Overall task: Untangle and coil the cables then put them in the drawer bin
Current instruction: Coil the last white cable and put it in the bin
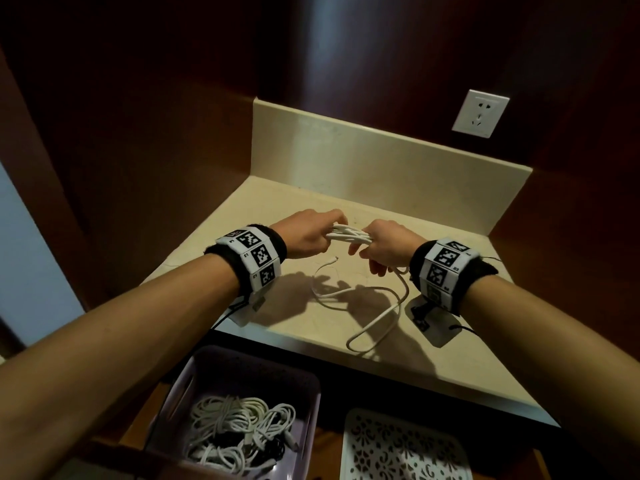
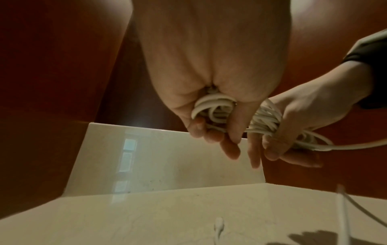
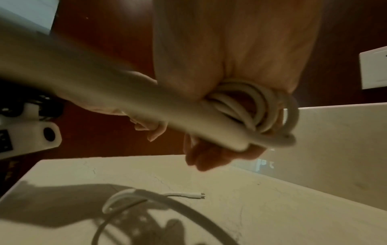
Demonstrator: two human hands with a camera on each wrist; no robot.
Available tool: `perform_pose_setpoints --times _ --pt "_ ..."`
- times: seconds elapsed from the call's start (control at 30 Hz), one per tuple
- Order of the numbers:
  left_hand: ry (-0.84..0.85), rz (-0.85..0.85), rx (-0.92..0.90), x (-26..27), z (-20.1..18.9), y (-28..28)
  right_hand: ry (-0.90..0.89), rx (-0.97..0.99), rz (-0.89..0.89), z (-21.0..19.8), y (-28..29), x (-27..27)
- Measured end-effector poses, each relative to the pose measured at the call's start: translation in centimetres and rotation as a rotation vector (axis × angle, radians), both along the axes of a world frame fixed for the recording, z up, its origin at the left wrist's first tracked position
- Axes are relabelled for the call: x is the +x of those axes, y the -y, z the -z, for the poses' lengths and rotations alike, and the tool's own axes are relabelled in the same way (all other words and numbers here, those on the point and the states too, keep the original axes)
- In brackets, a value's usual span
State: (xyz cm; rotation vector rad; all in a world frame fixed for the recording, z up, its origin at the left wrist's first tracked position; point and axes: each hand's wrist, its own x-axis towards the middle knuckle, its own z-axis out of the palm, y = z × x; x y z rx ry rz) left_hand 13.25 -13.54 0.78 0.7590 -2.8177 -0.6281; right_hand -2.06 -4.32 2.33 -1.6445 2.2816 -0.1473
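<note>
Above the cream stone bench (image 1: 277, 327), the left hand (image 1: 304, 237) and the right hand (image 1: 388, 245) face each other, each with fingers curled round one end of a folded bundle of white cable (image 1: 349, 235) that spans the short gap between them. The left wrist view shows looped strands of that white cable (image 2: 213, 107) bunched inside the left hand's grasp, and the right wrist view shows several loops (image 3: 257, 106) clenched in the right hand. From the right hand the loose remainder of the same cable drops to the bench and lies there in wide, slack curves, its small connector tip (image 1: 334, 259) resting on the surface below the hands. In front of the bench sits a lilac plastic drawer bin (image 1: 207, 372) holding a heap of coiled white and black cables (image 1: 239, 431); beside it, to the right, is a white perforated plastic basket (image 1: 401, 448). A white wall socket (image 1: 479, 114) is mounted on the dark wooden panel (image 1: 138, 98) behind.
</note>
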Motion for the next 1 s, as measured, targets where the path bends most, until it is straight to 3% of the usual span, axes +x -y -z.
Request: perform_pose_setpoints --times 0.27,0.47,0.63,0.7,0.87,1.0 --pt "0.025 -0.079 -0.034 0.0 0.3 0.0 -0.113 -0.073 -0.102 0.6 -0.3 0.3" --pt "0.001 -0.117 -0.050 0.9 0.5 0.9 0.149 -0.031 0.006 0.2 -0.9 0.0" --pt "0.056 -0.128 -0.134 1.0 0.3 0.5 -0.130 -0.010 -0.030 -0.1 -0.7 0.4" --pt "0.090 -0.091 -0.076 0.9 0.0 0.4 -0.199 -0.012 -0.057 -0.5 -0.6 0.5" --pt "0.108 -0.082 0.045 0.1 0.2 0.2 -0.267 -0.039 -0.115 -0.8 -0.6 0.7" --pt "0.067 -0.123 0.023 -0.3 0.4 0.1 -0.186 -0.104 -0.088 -0.5 -1.0 0.1"
